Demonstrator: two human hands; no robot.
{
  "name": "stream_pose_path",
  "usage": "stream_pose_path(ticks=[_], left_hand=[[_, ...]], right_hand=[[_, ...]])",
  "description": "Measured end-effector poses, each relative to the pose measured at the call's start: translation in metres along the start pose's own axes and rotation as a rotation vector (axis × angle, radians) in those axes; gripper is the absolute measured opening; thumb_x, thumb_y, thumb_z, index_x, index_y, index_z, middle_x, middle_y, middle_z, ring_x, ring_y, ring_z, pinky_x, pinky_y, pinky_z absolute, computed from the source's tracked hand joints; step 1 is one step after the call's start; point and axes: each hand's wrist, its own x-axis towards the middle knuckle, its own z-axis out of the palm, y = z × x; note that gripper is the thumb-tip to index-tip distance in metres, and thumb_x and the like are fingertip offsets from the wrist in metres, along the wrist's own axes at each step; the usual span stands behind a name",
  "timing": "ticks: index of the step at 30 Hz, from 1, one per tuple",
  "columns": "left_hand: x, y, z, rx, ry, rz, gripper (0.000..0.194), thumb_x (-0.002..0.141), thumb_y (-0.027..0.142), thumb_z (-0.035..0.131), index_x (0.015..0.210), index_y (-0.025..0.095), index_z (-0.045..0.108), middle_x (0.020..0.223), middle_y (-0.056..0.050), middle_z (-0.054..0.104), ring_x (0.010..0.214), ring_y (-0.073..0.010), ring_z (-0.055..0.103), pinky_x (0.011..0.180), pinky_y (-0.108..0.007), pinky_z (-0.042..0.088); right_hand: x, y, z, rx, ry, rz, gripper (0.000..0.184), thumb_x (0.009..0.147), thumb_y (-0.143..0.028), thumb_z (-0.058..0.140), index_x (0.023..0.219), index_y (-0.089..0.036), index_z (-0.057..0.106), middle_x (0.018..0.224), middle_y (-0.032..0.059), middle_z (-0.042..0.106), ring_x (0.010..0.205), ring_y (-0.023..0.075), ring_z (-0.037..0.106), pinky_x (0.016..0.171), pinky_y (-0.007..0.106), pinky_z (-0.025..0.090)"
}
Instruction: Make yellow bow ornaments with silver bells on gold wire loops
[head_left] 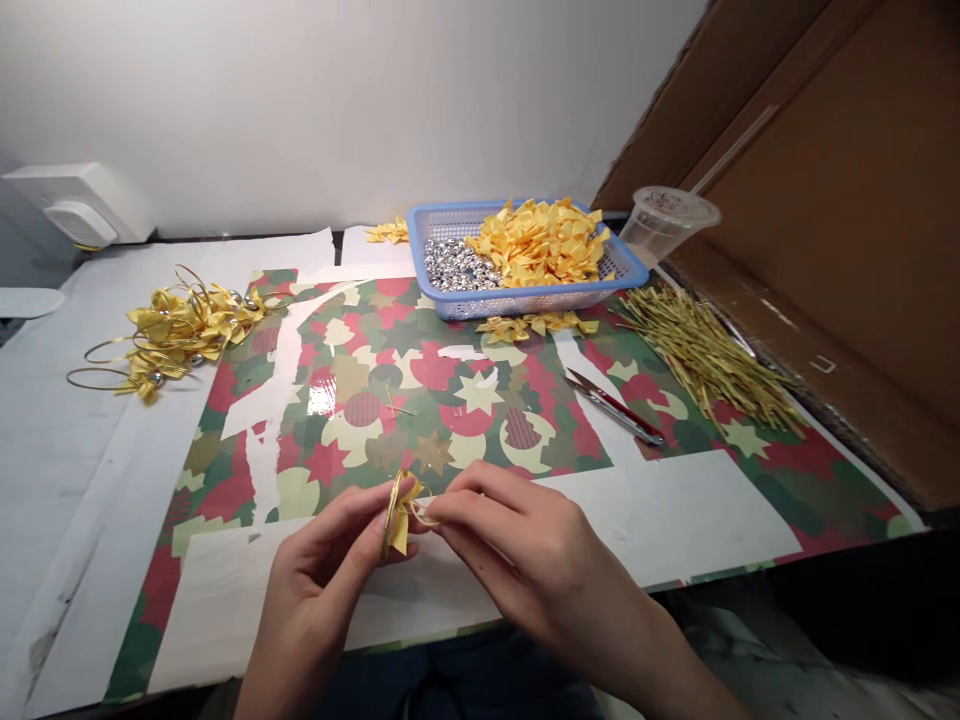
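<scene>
Near the front edge of the table, my left hand (330,560) pinches a gold wire ring (391,515) with a yellow ribbon flower (403,520) on it. The ring is seen nearly edge-on. From the right, my right hand (517,540) closes its thumb and fingers on a thin pale wire (421,512) that loops out of the flower. The fingertips hide the end of this wire. Both hands are close together, just above a white paper strip.
A blue basket (525,293) holds yellow ribbon flowers (540,240) and silver beads (456,265). Finished-looking rings with flowers (187,330) lie left. Thread snips (615,405), a bundle of gold wires (709,355), a clear plastic cup (667,220) and a cardboard box (840,220) are right.
</scene>
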Motion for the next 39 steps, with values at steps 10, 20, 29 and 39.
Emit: stream_pose_path(ticks=[10,20,29,39], left_hand=[[0.0001,0.0000,0.0005,0.014,0.024,-0.003,0.022,0.073,0.036,0.074,0.091,0.024,0.079,0.092,-0.004,0.076,0.083,-0.0221,0.069,0.066,-0.023,0.060],[0.0001,-0.0001,0.0002,0.012,0.019,-0.004,0.022,0.072,0.035,0.074,0.090,0.023,0.079,0.090,-0.003,0.076,0.080,-0.0212,0.070,0.065,-0.023,0.060],[0.0002,-0.0010,-0.0001,0.012,0.030,-0.002,0.023,0.072,0.036,0.074,0.090,0.022,0.078,0.092,-0.005,0.076,0.084,-0.0233,0.070,0.065,-0.024,0.061],[0.0005,-0.0017,-0.0005,0.011,0.024,0.000,0.023,0.073,0.037,0.074,0.092,0.023,0.078,0.093,-0.004,0.076,0.084,-0.0222,0.070,0.065,-0.023,0.060]], right_hand=[[0.0002,-0.0018,-0.0006,-0.014,-0.014,0.007,0.021,0.095,-0.011,0.044,0.093,-0.015,0.065,0.078,0.0038,0.059,0.066,0.0136,0.055,0.062,0.024,0.047],[0.0007,-0.0015,-0.0013,-0.017,-0.015,0.007,0.021,0.094,-0.010,0.045,0.093,-0.014,0.065,0.079,0.0040,0.060,0.068,0.0139,0.054,0.063,0.025,0.047],[0.0008,-0.0006,-0.0003,-0.011,-0.017,0.018,0.021,0.095,-0.011,0.044,0.092,-0.015,0.065,0.080,0.0035,0.060,0.068,0.0134,0.056,0.063,0.023,0.049],[0.0017,-0.0011,-0.0007,-0.014,-0.027,0.008,0.021,0.095,-0.012,0.044,0.093,-0.015,0.065,0.081,0.0040,0.060,0.070,0.0136,0.056,0.065,0.023,0.049]])
